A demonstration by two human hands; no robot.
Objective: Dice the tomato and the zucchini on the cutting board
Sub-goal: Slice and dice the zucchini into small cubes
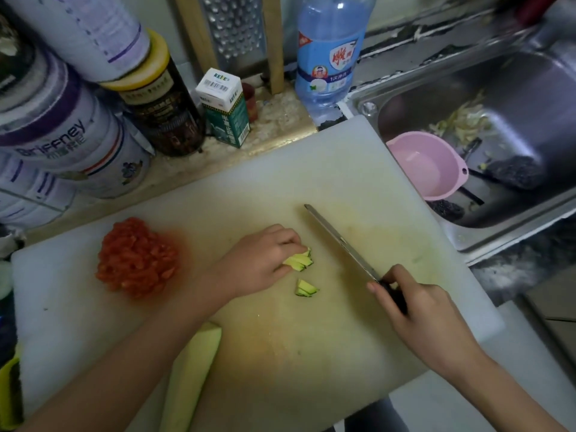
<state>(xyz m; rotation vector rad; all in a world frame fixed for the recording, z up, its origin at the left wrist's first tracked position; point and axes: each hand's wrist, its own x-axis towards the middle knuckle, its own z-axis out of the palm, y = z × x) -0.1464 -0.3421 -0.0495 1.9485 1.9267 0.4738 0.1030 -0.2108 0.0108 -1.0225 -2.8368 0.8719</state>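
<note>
A white cutting board [358,169] fills the middle of the view. A heap of diced tomato [137,258] lies on its left part. My left hand [261,260] pinches a small stack of zucchini slices [300,260] at the board's centre. A second little stack of cut zucchini [305,288] lies just below it. My right hand [424,319] grips the black handle of a knife [339,241], whose blade points up-left, lifted to the right of the slices. A long piece of uncut zucchini [190,375] lies under my left forearm near the front edge.
A steel sink [514,88] at the right holds a pink bowl [427,163] and peelings. Behind the board stand a blue bottle [330,51], a grater [233,29], a green carton [224,107], a dark jar [159,98] and white tins [62,126].
</note>
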